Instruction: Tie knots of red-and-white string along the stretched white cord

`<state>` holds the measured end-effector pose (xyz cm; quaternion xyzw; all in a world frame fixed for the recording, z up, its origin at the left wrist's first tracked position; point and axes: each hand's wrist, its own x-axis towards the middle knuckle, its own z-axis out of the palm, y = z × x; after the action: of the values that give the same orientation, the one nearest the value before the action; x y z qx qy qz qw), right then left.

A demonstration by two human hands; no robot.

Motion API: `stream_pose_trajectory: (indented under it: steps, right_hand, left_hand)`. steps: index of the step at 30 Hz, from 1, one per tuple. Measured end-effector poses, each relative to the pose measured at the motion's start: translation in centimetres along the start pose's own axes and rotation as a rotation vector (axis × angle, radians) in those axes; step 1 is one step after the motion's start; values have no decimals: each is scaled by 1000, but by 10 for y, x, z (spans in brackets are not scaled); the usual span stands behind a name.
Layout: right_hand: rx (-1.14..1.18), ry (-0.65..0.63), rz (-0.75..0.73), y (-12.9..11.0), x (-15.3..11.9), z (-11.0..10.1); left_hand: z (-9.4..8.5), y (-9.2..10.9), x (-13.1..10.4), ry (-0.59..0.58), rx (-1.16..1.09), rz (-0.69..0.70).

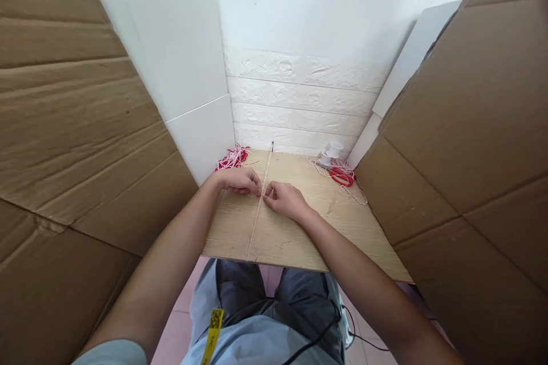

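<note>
A thin pale cord [256, 227] runs from a small dark peg [273, 143] at the back of the wooden table [299, 239] down to its front edge. My left hand [242, 180] is closed in a pinch at the cord's left side, around the middle of its length. From the right, my right hand [286, 199] meets it with thumb and forefinger pinched together at the same spot. Fine strands of the cord show between the fingertips. Exactly which strand each hand grips is too small to tell.
A heap of red and white cords [233, 157] lies at the back left. Toward the back right are white spools [331, 151], red-handled scissors [341, 175] and loose pink-white cord [357, 198]. Cardboard walls [128, 171] flank the table, and a white brick-pattern wall [295, 91] closes the back.
</note>
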<state>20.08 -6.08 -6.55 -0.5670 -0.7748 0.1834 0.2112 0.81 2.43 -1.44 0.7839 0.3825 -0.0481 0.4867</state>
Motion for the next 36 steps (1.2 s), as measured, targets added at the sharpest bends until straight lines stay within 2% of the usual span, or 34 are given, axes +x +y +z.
stream_pose_trajectory:
  steps: [7,11,24,36]
  right_hand:
    - [-7,-2,28,-3,0,-3]
    - [0,6,10,-3,-1,-5]
    - [14,54,20,-3,2,3]
    - [10,60,68,-1,4,1]
  left_hand:
    - [-2,-9,6,-41,-9,28]
    - [-2,-8,4,-41,-13,17]
    - [3,-6,7,52,-29,28]
    - [3,-4,6,121,-26,67]
